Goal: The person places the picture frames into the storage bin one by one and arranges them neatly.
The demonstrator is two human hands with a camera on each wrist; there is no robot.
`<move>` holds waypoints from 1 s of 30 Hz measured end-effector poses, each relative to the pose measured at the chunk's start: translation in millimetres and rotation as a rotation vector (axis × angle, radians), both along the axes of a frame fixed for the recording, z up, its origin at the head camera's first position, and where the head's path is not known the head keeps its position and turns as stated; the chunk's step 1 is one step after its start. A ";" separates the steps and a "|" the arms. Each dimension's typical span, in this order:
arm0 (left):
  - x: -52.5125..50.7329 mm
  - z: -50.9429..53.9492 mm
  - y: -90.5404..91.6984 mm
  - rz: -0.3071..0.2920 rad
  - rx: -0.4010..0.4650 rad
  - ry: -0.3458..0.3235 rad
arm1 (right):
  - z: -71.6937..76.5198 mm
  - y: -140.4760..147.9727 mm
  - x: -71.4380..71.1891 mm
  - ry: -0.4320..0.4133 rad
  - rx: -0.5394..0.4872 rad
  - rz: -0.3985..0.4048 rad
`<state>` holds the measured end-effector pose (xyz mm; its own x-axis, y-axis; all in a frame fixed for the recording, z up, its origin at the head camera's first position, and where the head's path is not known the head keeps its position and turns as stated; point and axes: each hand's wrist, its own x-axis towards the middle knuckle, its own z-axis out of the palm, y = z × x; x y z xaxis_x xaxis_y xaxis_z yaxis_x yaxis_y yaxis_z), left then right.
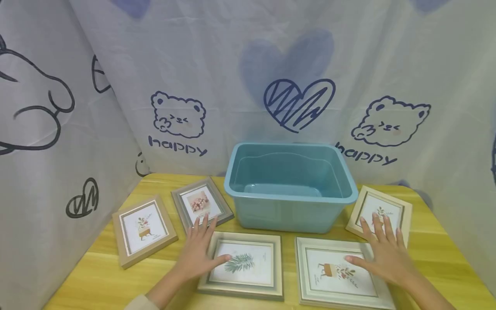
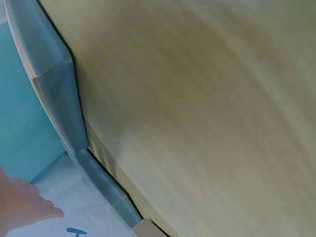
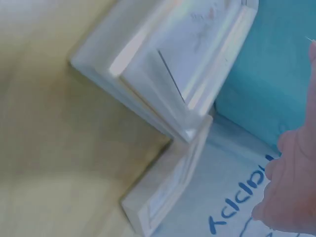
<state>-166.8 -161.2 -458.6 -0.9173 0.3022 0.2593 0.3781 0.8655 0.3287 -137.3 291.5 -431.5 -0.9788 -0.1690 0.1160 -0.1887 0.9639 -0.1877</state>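
My left hand (image 1: 196, 255) is spread with straight fingers over the left edge of a silver-gold picture frame (image 1: 276, 267) showing a green leaf print. A darker grey frame (image 1: 222, 206) with a pink flower picture lies just beyond its fingertips. On the other side, my right hand (image 1: 391, 260) spreads its fingers over the corner of a pale silver frame (image 1: 306, 280) with a potted-plant print. Those fingers partly cover a cream frame (image 1: 366, 189) behind. Both hands hold nothing; whether they touch the frames I cannot tell. The right wrist view shows the right hand (image 3: 294, 185) beside the pale frame (image 3: 94, 54).
A blue plastic bin (image 1: 290, 215) stands at the back middle of the wooden table (image 1: 97, 267), with no contents showing. A tan frame (image 1: 166, 219) with a plant print lies at the far left. White printed curtains (image 1: 232, 51) hang behind and beside the table.
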 end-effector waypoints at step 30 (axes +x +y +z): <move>21.3 -23.3 -12.3 0.170 0.585 -0.218 | 94.9 5.7 -46.6 0.054 -0.130 0.062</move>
